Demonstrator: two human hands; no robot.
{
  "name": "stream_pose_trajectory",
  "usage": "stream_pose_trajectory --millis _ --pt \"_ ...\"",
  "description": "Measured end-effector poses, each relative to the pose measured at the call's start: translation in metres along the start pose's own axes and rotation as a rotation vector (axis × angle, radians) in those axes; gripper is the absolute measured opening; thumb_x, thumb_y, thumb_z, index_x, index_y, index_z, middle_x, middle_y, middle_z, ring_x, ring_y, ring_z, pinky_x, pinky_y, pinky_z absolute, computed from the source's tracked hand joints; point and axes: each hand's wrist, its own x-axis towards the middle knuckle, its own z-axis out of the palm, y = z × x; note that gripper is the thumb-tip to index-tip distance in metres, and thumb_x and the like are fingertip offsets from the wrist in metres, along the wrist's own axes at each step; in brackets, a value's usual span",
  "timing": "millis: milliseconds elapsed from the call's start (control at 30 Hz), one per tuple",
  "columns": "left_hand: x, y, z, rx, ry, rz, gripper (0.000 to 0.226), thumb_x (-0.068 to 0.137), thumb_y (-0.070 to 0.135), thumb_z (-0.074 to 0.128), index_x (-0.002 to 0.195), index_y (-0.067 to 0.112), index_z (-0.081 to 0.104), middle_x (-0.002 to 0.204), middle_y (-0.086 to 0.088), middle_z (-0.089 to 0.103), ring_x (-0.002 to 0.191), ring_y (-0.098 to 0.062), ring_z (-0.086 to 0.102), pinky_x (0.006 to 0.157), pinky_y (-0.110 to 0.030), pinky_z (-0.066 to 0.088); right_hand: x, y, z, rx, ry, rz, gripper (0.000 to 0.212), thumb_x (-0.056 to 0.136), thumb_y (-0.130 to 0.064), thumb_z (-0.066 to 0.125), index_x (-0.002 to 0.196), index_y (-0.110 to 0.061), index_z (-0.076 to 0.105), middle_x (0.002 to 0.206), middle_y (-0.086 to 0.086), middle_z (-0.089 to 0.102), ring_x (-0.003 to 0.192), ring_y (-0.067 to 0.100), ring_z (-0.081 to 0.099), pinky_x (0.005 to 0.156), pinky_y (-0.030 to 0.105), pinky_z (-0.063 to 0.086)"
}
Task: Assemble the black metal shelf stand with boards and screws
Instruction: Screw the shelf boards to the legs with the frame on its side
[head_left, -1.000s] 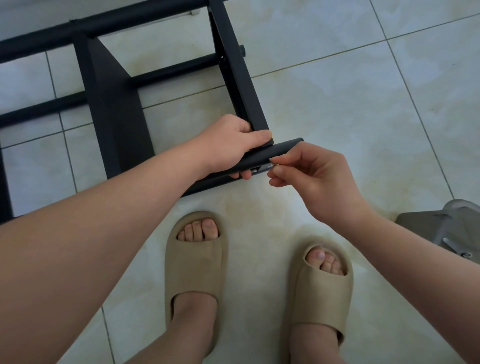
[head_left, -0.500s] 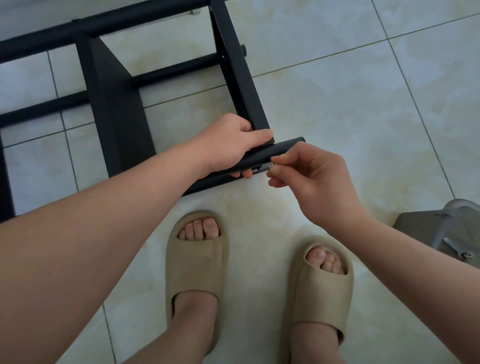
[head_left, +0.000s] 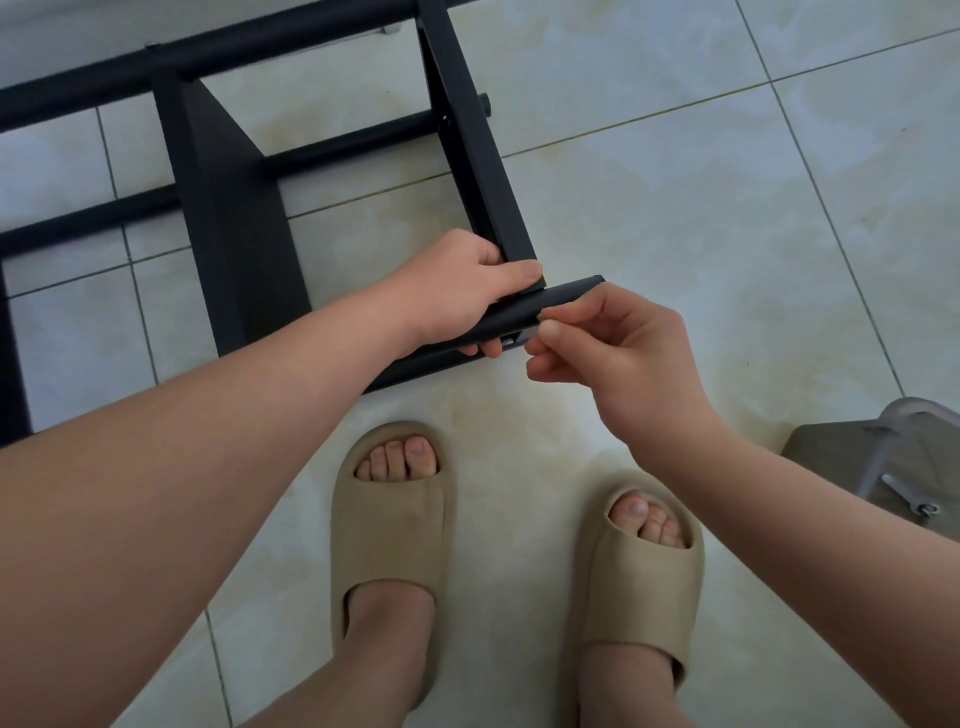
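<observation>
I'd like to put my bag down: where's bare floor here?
The pale tiles right of the black metal frame, above the grey plastic object, lie bare. Crowded: the frame's near corner, where left hand and right hand meet, and beige slippers below.

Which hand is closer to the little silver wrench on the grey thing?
Right. The right hand is up-left of the wrench, at the black bar's end; the left hand grips that bar farther left.

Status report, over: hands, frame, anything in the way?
Left hand grips black bar at frame corner. Right hand pinches small part, hidden, at bar. Slippers near, not touching.
</observation>
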Motion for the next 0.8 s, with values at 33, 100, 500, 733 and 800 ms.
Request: stream_pose_trajectory --millis 33,100,500,733,800 --pt "0.0 0.0 0.0 0.001 0.001 -0.001 0.045 0.099 0.037 0.057 0.099 -0.007 0.066 0.053 -0.006 0.067 0.042 -0.016 0.06 0.043 -0.023 0.046 0.001 -0.001 0.0 0.002 -0.004 0.007 0.019 0.092 0.007 0.065 0.082 -0.008 0.066 0.069 0.006 0.072 0.062 0.02 0.07 0.065 0.028 0.059" --pt "0.001 -0.001 0.0 0.002 0.002 -0.001 0.046 0.099 0.037 0.057 0.1 -0.007 0.066 0.053 -0.006 0.067 0.043 -0.017 0.061 0.043 -0.023 0.047 0.0 -0.002 -0.001 -0.047 -0.011 -0.001 0.019 0.092 0.007 0.065 0.082 -0.009 0.067 0.07 0.006 0.072 0.064 0.02 0.071 0.067 0.027 0.059" --pt "0.001 0.0 0.0 -0.01 -0.003 0.001 0.044 0.099 0.035 0.058 0.1 -0.008 0.066 0.056 -0.007 0.067 0.047 -0.02 0.063 0.045 -0.025 0.048 -0.001 -0.011 0.002 0.036 0.008 0.109 0.015 0.093 0.007 0.064 0.082 -0.003 0.064 0.067 0.008 0.071 0.058 0.02 0.068 0.063 0.029 0.059" --pt "0.002 -0.001 -0.001 -0.016 -0.002 -0.001 0.043 0.098 0.036 0.059 0.1 -0.006 0.067 0.062 -0.013 0.07 0.049 -0.022 0.065 0.045 -0.026 0.048 0.006 -0.008 -0.008 -0.319 -0.078 -0.048 0.019 0.092 0.004 0.066 0.082 -0.012 0.064 0.076 0.007 0.072 0.069 0.018 0.073 0.077 0.036 0.062" --pt "0.001 -0.001 -0.001 -0.013 -0.005 -0.005 0.044 0.098 0.036 0.059 0.099 -0.007 0.066 0.058 -0.011 0.069 0.046 -0.02 0.063 0.044 -0.024 0.047 0.006 -0.008 -0.011 -0.413 -0.097 -0.089 0.018 0.092 0.002 0.067 0.083 -0.013 0.064 0.079 0.003 0.073 0.073 0.016 0.074 0.083 0.043 0.06"
